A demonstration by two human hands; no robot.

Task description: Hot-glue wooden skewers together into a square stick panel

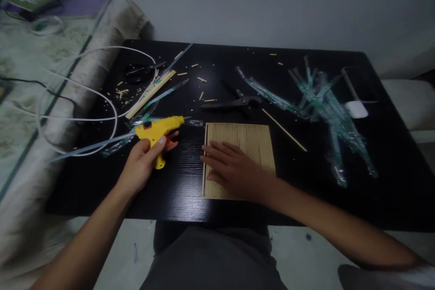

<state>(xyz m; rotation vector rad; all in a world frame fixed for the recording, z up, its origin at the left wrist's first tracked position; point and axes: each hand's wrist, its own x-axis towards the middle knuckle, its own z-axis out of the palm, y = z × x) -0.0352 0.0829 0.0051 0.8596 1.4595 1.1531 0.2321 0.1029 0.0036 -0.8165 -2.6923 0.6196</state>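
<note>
My left hand [144, 158] is wrapped round the handle of a yellow hot glue gun [159, 130], held over the table with its nozzle toward the right. A long translucent glue stick [98, 146] sticks out of the gun's back end. My right hand [231, 165] lies flat with fingers stretched on a square panel of thin wooden sticks [256, 138] set side by side. One stick runs along the panel's left edge, across which my fingertips reach. Just beyond the panel lies a pair of black scissors or pliers [234, 102].
The black table [183, 176] bears a bundle of sticks [151, 94], a loose stick [284, 130], cut bits, and crumpled plastic wrappers [326, 99]. A white cord [113, 120] loops at left near more scissors [137, 72]. A phone [360, 84] and white case [356, 109] lie right.
</note>
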